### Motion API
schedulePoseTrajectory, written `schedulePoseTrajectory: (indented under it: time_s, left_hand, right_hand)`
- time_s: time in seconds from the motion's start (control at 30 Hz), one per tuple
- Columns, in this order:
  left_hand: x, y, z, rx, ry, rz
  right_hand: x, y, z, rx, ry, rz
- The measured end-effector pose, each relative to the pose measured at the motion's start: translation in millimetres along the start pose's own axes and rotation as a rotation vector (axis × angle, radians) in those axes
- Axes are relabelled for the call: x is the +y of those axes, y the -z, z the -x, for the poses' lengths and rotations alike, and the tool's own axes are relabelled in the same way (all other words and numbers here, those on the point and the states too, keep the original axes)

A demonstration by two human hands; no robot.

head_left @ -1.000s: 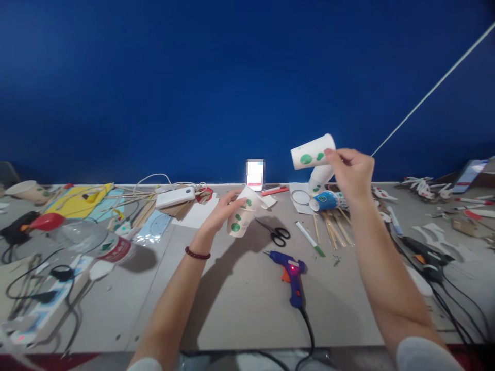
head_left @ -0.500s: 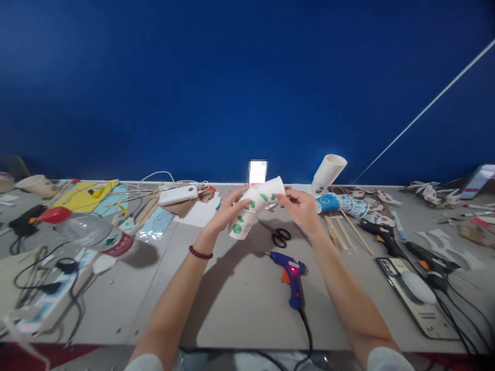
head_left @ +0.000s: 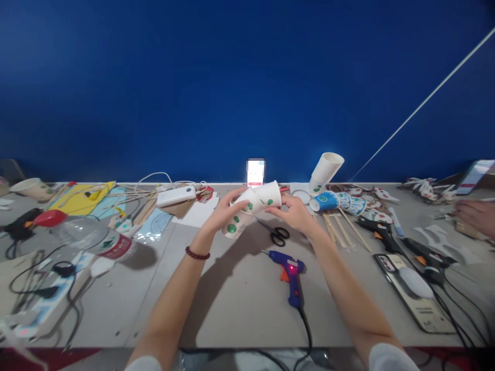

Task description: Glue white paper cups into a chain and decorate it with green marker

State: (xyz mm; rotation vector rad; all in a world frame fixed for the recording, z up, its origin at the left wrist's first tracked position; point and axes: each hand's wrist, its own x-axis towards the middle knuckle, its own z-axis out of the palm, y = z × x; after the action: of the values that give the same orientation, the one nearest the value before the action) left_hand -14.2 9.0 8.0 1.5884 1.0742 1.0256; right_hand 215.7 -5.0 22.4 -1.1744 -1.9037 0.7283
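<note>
Above the middle of the table I hold white paper cups with green dots, joined at an angle; one part points down to the left, the other up to the right. My left hand wraps round the lower part and the joint, fingers behind the cups. My right hand pinches the right-hand cup near its rim, thumb in front. Just below them lie black-handled scissors. Nearer to me is a blue glue gun with an orange trigger and a lit red light.
A stack of paper cups leans at the back, beside blue patterned cups and wooden sticks. A phone and black glue guns lie right. Left are a plastic bottle and a power strip. Another person's hand is far right.
My right hand's grip has shifted slightly lower on the right-hand cup, and the cups have tilted a little. Another person's hand has come into view at the far right.
</note>
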Motion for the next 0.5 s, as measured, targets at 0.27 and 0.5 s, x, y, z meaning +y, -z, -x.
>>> schedulePoseTrajectory:
  time_s: [0.27, 0.5]
  left_hand:
    - [2.5, -0.8, 1.5, 0.028, -0.001, -0.027]
    - [1.4, 1.0, 1.3, -0.008, -0.016, -0.003]
  right_hand:
    - [3.6, -6.6, 0.3, 0.021, 0.013, -0.011]
    - [6.5, -7.0, 1.4, 0.068, 0.041, -0.027]
